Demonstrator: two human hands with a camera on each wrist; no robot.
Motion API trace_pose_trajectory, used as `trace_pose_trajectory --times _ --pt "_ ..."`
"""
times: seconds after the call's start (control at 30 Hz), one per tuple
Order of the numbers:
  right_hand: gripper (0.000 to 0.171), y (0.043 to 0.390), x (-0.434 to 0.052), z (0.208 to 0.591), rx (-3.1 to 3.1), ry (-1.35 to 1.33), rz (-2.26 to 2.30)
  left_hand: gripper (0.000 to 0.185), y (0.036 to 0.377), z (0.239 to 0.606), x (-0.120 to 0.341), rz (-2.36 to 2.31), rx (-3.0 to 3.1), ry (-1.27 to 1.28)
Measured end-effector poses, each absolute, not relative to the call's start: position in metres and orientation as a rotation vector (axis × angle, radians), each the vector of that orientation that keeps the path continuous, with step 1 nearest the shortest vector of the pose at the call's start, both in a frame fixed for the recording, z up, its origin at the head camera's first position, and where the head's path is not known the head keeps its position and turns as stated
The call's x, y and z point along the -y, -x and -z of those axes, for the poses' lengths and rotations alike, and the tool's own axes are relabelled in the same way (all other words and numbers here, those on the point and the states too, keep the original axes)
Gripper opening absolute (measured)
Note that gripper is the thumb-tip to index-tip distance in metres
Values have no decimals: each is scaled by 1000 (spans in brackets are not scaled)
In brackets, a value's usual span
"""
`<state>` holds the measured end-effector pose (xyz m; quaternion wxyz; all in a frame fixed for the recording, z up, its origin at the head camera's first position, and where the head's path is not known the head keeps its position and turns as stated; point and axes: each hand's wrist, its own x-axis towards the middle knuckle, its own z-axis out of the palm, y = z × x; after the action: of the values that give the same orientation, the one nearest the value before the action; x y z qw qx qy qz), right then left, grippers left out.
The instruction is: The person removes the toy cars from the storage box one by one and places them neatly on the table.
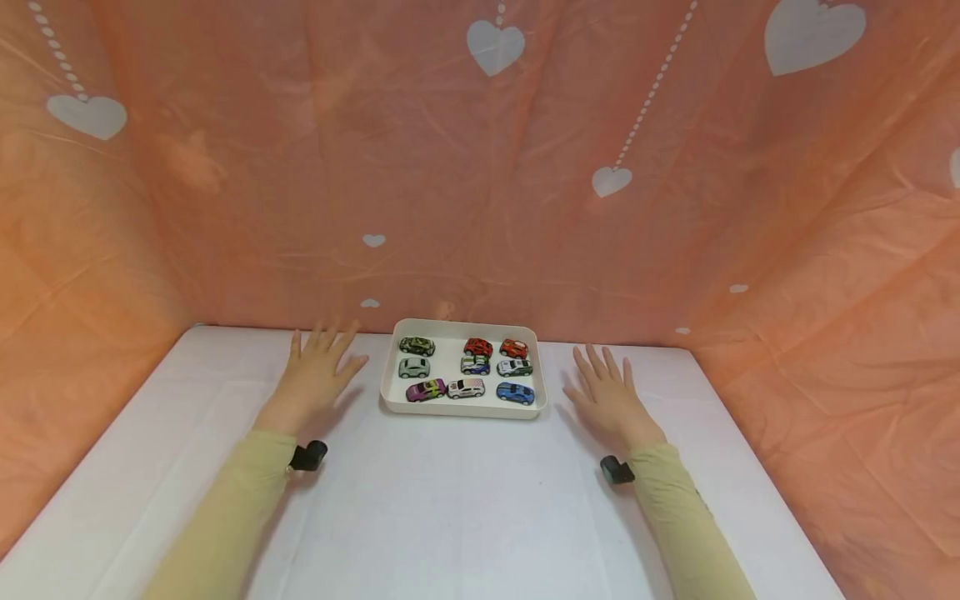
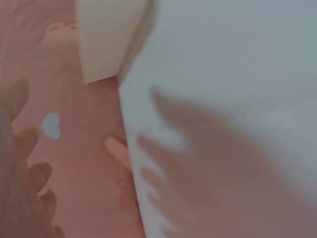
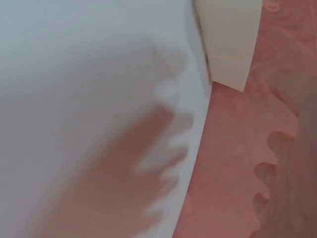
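Observation:
A white tray [image 1: 450, 411] stands at the back of the table with several toy cars in it. Among them are a camouflage car [image 1: 417, 346], a pale green car [image 1: 414, 367], a purple car [image 1: 426, 390], a white car [image 1: 466, 388], a blue car [image 1: 515, 393] and a red car [image 1: 477, 347]. To the tray's left, my left hand [image 1: 311, 379] has its fingers spread and holds nothing. My right hand [image 1: 607, 396] is on the other side, fingers spread too, apart from the tray. Both wrist views show the hands' shadows and a tray corner.
A white-covered table [image 1: 450, 508] stretches in front of the tray. Orange cloth [image 1: 420, 183] printed with white hearts hangs behind it and on both sides. Each wrist carries a small black camera, such as the left one [image 1: 309, 456].

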<state>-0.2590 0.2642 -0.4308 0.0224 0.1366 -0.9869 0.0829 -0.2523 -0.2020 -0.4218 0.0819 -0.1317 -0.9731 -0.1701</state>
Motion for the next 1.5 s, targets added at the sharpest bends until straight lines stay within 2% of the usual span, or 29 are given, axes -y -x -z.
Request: trace_pose_trajectory --times 0.2,0.4,0.8,1.2,1.5 --pt "72 266 -261 418 2989 -519 -298 62 254 406 208 889 2871 445" --pt "64 271 -251 400 2876 -657 -431 52 260 397 211 1138 2746 505" --pt "53 285 -220 376 2803 -664 -978 64 264 386 200 1567 2706 406" --pt "42 307 -187 370 2659 -693 -1520 65 270 397 184 2022 2570 239" --pt "43 315 -153 375 2587 -662 -1954 54 273 414 171 1998 2636 212"
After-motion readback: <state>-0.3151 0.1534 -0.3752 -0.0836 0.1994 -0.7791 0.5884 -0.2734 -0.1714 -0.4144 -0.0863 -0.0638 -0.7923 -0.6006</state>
